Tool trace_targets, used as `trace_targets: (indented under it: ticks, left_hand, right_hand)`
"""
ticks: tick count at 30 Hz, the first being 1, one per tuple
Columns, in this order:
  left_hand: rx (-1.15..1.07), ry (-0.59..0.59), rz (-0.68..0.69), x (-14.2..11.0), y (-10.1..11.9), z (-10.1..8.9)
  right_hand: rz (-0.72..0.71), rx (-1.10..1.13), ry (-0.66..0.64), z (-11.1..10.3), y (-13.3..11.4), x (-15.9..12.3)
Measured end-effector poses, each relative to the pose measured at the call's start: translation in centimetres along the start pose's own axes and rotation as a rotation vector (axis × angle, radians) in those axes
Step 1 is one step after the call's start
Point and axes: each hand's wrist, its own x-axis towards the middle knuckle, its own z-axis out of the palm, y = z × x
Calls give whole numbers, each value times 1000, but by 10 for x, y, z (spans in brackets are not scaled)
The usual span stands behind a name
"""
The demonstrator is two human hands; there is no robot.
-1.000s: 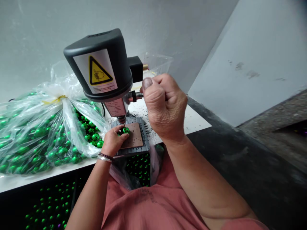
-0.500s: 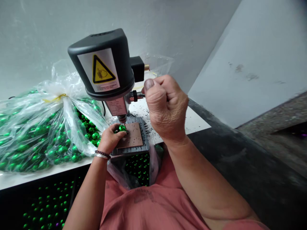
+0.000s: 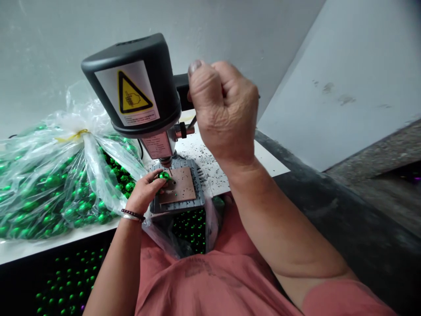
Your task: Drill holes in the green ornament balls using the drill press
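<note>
A small bench drill [image 3: 138,87] with a black motor housing and a yellow warning label stands on the white table [image 3: 263,162]. My left hand [image 3: 143,193] pinches a shiny green bead [image 3: 163,175] on the brown plate [image 3: 180,188] of the drill base, just under the drill bit [image 3: 169,169]. My right hand [image 3: 223,114] is a closed fist around the drill's feed lever [image 3: 192,123], raised beside the motor housing. A bracelet sits on my left wrist.
A tied clear plastic bag [image 3: 49,175] full of green beads lies on the table to the left. Another open bag of green beads [image 3: 190,228] hangs below the table edge at my lap. Dark drilling debris [image 3: 210,164] is scattered right of the drill base. Grey walls close behind.
My right fist has risen with the lever, from beside the chuck up to the motor housing's side. The left hand and bead shifted slightly left under the bit.
</note>
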Motion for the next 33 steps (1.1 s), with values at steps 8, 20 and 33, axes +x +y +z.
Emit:
trace_targets:
  ticks: [8,20,33]
  left_hand:
    - [103,-10,-29,7,-6,1]
    - [353,9,58,10,-7,5]
    - [650,-20,184,11,1,17]
  right_hand:
    - [95,-114,-58,18,13,39]
    - [127,-70,-60,23,19,42]
    - [95,-56,-110,15,14,36]
